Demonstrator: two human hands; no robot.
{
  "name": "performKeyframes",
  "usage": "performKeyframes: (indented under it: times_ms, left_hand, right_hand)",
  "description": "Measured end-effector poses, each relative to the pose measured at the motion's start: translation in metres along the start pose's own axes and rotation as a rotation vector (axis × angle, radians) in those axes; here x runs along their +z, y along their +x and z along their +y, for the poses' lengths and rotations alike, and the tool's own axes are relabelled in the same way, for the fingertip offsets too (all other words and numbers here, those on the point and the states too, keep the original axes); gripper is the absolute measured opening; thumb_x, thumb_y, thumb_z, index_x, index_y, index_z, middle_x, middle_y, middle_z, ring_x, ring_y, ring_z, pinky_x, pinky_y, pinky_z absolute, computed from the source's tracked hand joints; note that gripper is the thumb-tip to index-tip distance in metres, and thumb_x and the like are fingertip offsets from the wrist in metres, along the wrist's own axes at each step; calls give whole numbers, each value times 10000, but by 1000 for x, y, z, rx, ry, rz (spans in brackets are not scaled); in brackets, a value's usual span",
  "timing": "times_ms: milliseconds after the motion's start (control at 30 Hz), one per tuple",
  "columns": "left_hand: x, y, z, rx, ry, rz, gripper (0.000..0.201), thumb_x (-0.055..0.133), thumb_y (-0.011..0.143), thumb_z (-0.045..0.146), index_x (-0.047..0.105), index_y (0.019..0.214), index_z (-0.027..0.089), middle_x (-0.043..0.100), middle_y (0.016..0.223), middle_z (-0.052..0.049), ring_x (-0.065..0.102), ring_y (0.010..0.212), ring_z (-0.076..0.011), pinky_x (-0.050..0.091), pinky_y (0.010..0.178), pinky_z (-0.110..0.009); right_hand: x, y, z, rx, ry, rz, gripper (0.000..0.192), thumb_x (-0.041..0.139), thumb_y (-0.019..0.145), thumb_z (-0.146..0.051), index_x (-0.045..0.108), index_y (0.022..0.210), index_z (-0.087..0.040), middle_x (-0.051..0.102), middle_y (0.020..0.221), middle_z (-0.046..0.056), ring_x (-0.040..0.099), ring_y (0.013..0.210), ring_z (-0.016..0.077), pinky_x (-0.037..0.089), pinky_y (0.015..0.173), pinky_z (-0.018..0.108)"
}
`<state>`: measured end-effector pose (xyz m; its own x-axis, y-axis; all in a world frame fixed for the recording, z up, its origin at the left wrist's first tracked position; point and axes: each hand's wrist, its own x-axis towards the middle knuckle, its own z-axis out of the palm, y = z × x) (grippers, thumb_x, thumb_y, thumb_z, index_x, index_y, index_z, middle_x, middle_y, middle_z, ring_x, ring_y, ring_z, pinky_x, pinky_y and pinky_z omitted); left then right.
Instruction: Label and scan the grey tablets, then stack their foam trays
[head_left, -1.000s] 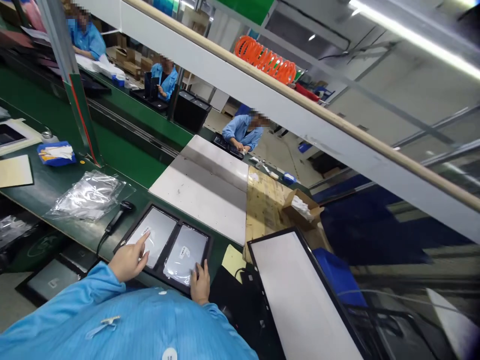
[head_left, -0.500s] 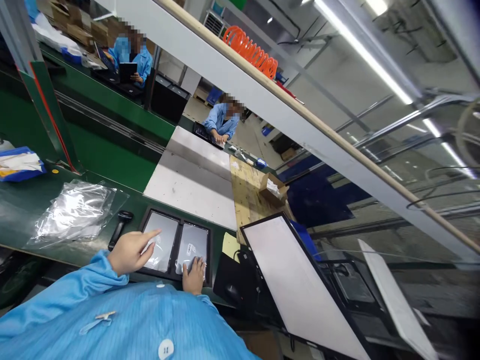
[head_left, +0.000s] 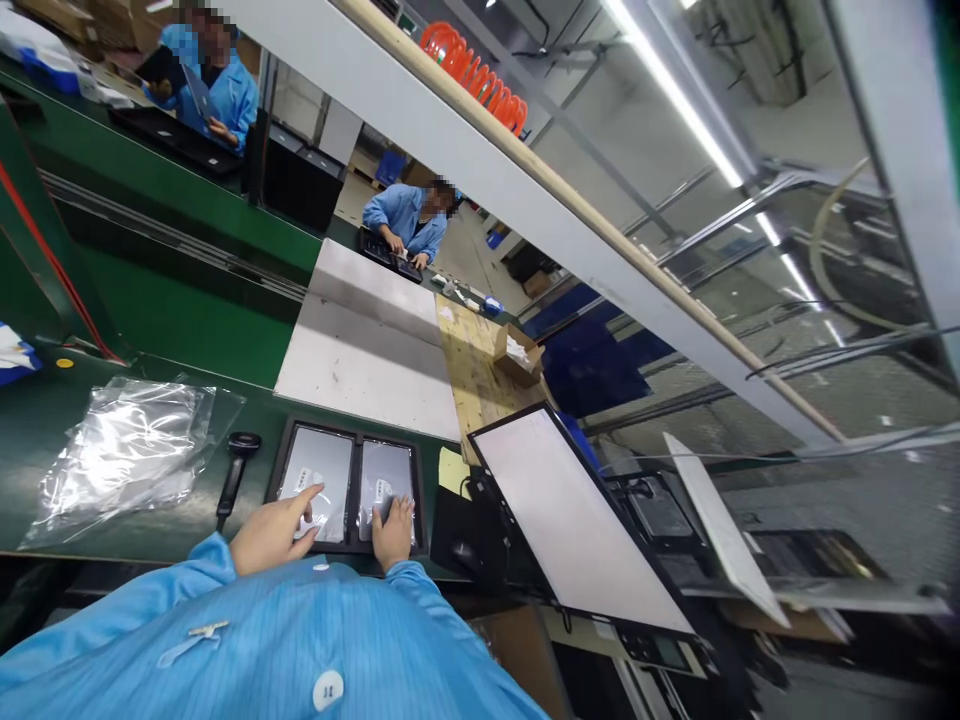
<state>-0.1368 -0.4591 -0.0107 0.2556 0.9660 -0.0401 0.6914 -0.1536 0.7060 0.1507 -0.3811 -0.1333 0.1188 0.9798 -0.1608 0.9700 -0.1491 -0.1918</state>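
Two tablets in one black tray (head_left: 346, 548), near edge of the green bench (head_left: 187, 325), right in front of the person. Left tablet (head_left: 319, 470), right tablet (head_left: 390, 475), both film-covered with small white labels.

Left hand (head_left: 274, 535): flat on the left tablet's near part, index finger stretched to its label. Nothing held, fingers loose and extended. Right hand (head_left: 392, 533): palm down on the right tablet's near edge, fingertips on the film by the label. Also not gripping, just pressing or resting.

Change over the last second: left index was lifted and pointing at the label a second ago, now it's down on the screen. Right hand has stayed on the right tablet, barely shifted. Head has swung right, so the tray sits lower and smaller in frame; tray itself looks unmoved on the bench. My read: both hands now in contact with the film, so whatever is being done to the labels or film is underway on both units at once.

Around it: scanner (head_left: 234, 462) just left of the tray, lying flat, untouched. Plastic bags (head_left: 124, 455) further left. Metal plate (head_left: 371, 350) just beyond the tray. Big white panel (head_left: 574, 520) to the right, tilted, apart from the tray. Co-worker (head_left: 405, 222) at the far end, busy with own trays.
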Motion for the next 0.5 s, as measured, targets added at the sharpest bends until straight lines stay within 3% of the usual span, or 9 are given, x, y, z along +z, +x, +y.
performKeyframes:
  times_ms: [67, 133, 200, 267, 400, 500]
  left_hand:
    - [5, -2, -18, -97, 108, -23, 721, 558, 855, 239, 411, 1541, 77, 681, 1285, -187, 665, 1190, -304, 526, 1014, -410]
    - [13, -5, -40, -195, 257, 16, 783, 616, 775, 214, 447, 1524, 59, 513, 1502, -245, 489, 1412, -382, 455, 1125, -508]
    - [22, -9, -63, -271, 358, 130, 792, 625, 752, 220, 469, 1514, 71, 357, 1617, -240, 296, 1527, -417, 364, 1188, -599]
    - [29, -11, -85, -316, 354, 261, 800, 615, 756, 234, 446, 1523, 83, 303, 1643, -240, 212, 1558, -418, 310, 1206, -644]
    - [20, -6, -113, -462, 129, 479, 898, 671, 730, 286, 332, 1517, 15, 312, 1593, -338, 257, 1537, -438, 321, 1212, -614]
    - [-5, 11, -120, -722, -123, 400, 875, 701, 750, 348, 321, 1461, 8, 459, 1462, -356, 486, 1406, -408, 429, 1150, -546]
  right_hand:
    - [-3, 3, -1, 93, -13, 8, 753, 399, 1001, -493, 427, 1546, 25, 235, 1669, 261, 146, 1582, 396, 233, 1238, 540]
    - [-5, 6, 1, 175, -22, 16, 769, 394, 998, -527, 412, 1563, -7, 222, 1671, 269, 137, 1579, 410, 238, 1212, 601]
    - [-4, 8, 5, 216, -21, 14, 786, 383, 994, -548, 383, 1583, -28, 209, 1676, 264, 135, 1577, 410, 236, 1199, 633]
    - [-2, 11, 8, 229, -16, 7, 796, 373, 992, -552, 352, 1599, -38, 196, 1684, 251, 137, 1577, 400, 230, 1197, 643]
    - [-3, 11, 6, 229, -4, 14, 788, 367, 989, -535, 320, 1617, -60, 199, 1687, 239, 148, 1577, 377, 214, 1204, 638]
    - [-13, 7, -2, 220, 3, -18, 769, 364, 994, -520, 319, 1621, -78, 164, 1700, 226, 133, 1580, 358, 196, 1216, 619]
